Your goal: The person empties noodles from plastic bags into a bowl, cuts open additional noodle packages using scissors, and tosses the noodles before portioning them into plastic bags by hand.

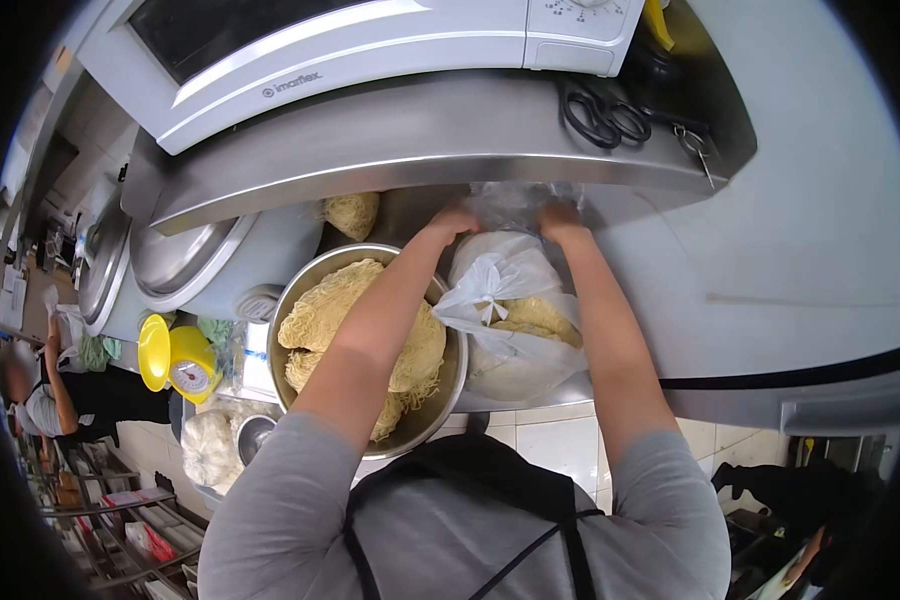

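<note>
Both arms stretch forward to a crumpled clear plastic bag [520, 203] just below the steel shelf. My left hand [457, 218] has its fingers curled at the bag's left side. On the right side my right hand [562, 217] is closed on the same plastic, its fingertips partly hidden. Between my forearms stands a knotted plastic bag [510, 262] with yellow noodles [535, 315] showing through. A large steel bowl [456, 372] of yellow noodle bundles [332, 305] sits under my left forearm. Behind it lies a smaller bag of noodles [352, 214].
A microwave [370, 70] stands on the steel shelf [390, 125] close above my hands, with black-handled scissors [602, 115] beside it. At left are lidded pots [185, 260] and a yellow scale [185, 365]. Another person [55, 390] works at far left.
</note>
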Motion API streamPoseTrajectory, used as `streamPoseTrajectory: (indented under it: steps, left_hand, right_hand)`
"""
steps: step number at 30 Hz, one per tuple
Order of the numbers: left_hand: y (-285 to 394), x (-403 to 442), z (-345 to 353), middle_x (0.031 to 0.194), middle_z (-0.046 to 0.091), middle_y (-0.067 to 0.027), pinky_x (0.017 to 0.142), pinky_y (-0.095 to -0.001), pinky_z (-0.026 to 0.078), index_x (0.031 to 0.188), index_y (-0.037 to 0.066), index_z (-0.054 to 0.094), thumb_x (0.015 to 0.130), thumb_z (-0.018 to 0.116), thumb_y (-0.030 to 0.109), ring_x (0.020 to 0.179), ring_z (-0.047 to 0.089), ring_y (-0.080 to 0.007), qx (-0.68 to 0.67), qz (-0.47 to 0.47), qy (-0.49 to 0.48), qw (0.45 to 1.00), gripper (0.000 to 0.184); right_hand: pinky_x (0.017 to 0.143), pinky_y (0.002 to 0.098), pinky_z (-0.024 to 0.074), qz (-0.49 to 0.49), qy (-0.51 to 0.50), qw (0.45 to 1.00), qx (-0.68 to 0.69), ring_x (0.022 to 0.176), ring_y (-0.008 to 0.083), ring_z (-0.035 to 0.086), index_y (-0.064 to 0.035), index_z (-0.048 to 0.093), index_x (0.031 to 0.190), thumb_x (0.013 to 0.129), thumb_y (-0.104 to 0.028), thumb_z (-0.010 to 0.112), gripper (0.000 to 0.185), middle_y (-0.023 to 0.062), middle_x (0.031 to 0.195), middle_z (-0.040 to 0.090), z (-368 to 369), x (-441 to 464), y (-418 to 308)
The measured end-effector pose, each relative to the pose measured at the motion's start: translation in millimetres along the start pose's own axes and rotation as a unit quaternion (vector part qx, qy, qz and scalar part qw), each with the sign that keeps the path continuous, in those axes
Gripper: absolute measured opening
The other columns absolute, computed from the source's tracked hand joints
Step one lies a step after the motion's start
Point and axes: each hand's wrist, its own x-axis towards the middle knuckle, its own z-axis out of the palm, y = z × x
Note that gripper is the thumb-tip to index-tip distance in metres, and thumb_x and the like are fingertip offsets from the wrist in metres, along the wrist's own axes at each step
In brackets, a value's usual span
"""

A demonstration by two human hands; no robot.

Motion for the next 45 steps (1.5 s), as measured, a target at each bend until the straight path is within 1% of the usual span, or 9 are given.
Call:
streamPoseTrajectory:
  steps: [9,12,14,15,23,28,31,41,45]
  left_hand:
    - [35.2,69.2,120.8,0.097,0.061,-0.0152,0.077,-0.0362,0.046,0.111,0.009,0.058,0.062,0.052,0.007,0.09,0.058,-0.0266,0.347,0.257,-0.181,0.883,0.049]
    - [22.1,79.5,151.5,0.101,0.06,-0.0174,0.079,-0.0354,0.046,0.116,0.011,0.055,0.06,0.05,0.004,0.092,0.057,-0.0281,0.427,0.172,-0.252,0.851,0.056]
    - [32.0,56.4,144.9,0.102,0.06,-0.0176,0.08,-0.0355,0.046,0.117,0.012,0.055,0.061,0.05,0.003,0.094,0.057,-0.0289,0.44,0.192,-0.254,0.839,0.057]
    - [42.7,42.1,138.5,0.102,0.059,-0.0178,0.081,-0.0357,0.045,0.117,0.013,0.054,0.061,0.05,0.003,0.095,0.057,-0.0298,0.454,0.217,-0.253,0.826,0.057]
    - [38.9,-114.8,8.1,0.118,0.052,-0.0142,0.091,-0.0385,0.04,0.108,0.009,0.058,0.077,0.059,0.023,0.107,0.05,-0.0317,0.289,0.385,-0.077,0.873,0.035]
    - [-17.8,-224.1,-112.7,0.108,0.058,-0.0124,0.086,-0.0332,0.042,0.104,0.005,0.059,0.078,0.06,0.014,0.099,0.055,-0.0273,0.137,0.324,0.08,0.933,0.028]
    - [-73.1,-280.0,-168.4,0.105,0.059,-0.01,0.085,-0.0317,0.043,0.106,0.005,0.059,0.08,0.06,0.013,0.097,0.056,-0.0221,0.043,0.257,0.179,0.949,0.028]
    - [-254.2,-417.9,-271.9,0.099,0.062,-0.0099,0.079,-0.0304,0.046,0.104,0.006,0.061,0.079,0.062,0.017,0.089,0.058,-0.0209,-0.03,0.012,0.361,0.932,0.028]
    - [-304.8,-365.0,-310.0,0.106,0.058,-0.0194,0.084,-0.0378,0.044,0.108,0.0,0.057,0.075,0.063,0.03,0.097,0.056,-0.0319,0.201,-0.008,0.371,0.906,0.045]
  right_hand:
    - [0.077,0.0373,0.0464,0.006,-0.182,0.981,0.071,0.091,0.031,0.058,-0.0044,0.063,0.097,0.072,-0.013,0.056,0.028,0.0168,0.103,0.059,-10.4,-55.6,32.9]
    - [0.076,0.0379,0.0467,0.055,-0.06,0.995,0.051,0.085,0.0338,0.059,-0.0044,0.062,0.097,0.071,-0.01,0.054,0.028,0.0182,0.101,0.059,-21.3,-73.4,35.6]
    - [0.074,0.0383,0.0472,-0.001,0.305,0.949,0.081,0.084,0.0362,0.058,-0.0059,0.06,0.102,0.072,-0.008,0.052,0.031,0.0175,0.1,0.059,-23.2,-70.8,33.3]
    - [0.074,0.0383,0.0472,-0.006,0.305,0.949,0.082,0.084,0.0362,0.058,-0.0059,0.06,0.102,0.072,-0.008,0.052,0.031,0.0175,0.1,0.059,-27.8,-62.5,31.7]
    - [0.09,0.0413,0.0414,-0.068,-0.01,0.993,-0.1,0.108,0.0305,0.051,-0.004,0.057,0.109,0.078,-0.013,0.049,0.033,0.0166,0.107,0.058,-29.1,-6.5,31.4]
    - [0.095,0.0422,0.034,-0.21,0.422,0.878,0.086,0.106,0.0332,0.049,-0.0075,0.055,0.11,0.078,-0.026,0.057,0.037,0.0156,0.109,0.055,-92.8,13.5,-78.1]
    - [0.094,0.0426,0.0345,-0.202,0.441,0.872,0.06,0.109,0.0347,0.046,-0.0049,0.052,0.112,0.077,-0.031,0.059,0.045,0.0177,0.115,0.051,-106.7,8.3,-176.6]
    - [0.082,0.0344,0.0444,-0.251,0.098,0.917,0.294,0.096,0.0254,0.058,-0.0095,0.051,0.118,0.078,-0.027,0.062,0.045,0.015,0.108,0.059,-99.5,-23.1,-315.4]
    - [0.076,0.0288,0.0459,-0.279,0.067,0.901,0.327,0.086,0.0208,0.06,-0.0068,0.057,0.109,0.079,-0.015,0.061,0.032,0.0131,0.102,0.061,-92.7,-90.5,-326.3]
